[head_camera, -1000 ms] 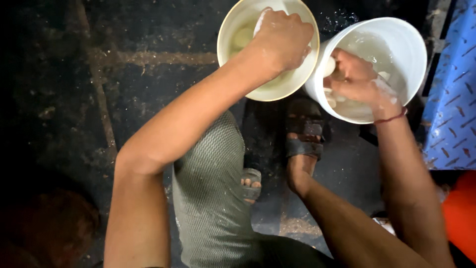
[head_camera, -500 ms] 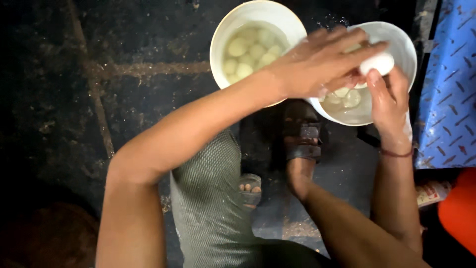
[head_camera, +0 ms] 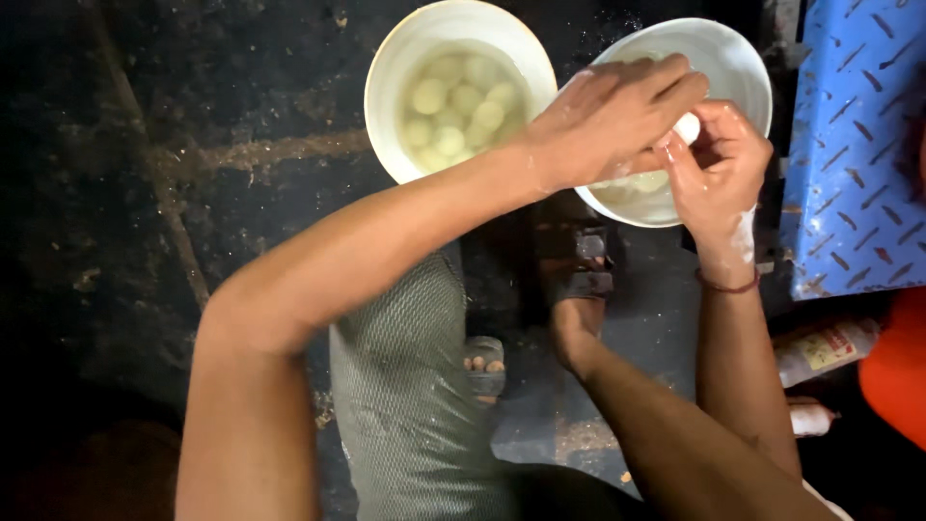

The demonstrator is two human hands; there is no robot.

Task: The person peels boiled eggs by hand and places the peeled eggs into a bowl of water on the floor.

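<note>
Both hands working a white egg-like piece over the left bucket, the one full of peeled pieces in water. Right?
Wrong bucket. In the head view, left hand and right hand hold the white piece over the right bucket; the left bucket stands apart.

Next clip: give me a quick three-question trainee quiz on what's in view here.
1. True or false: the left bucket holds pale round pieces in liquid.
2. Over which container do the left hand and right hand meet? A) right bucket B) blue plate
3. What do the fingers pinch between them?

Key:
1. True.
2. A.
3. A small white piece, largely hidden by the fingers.
</note>
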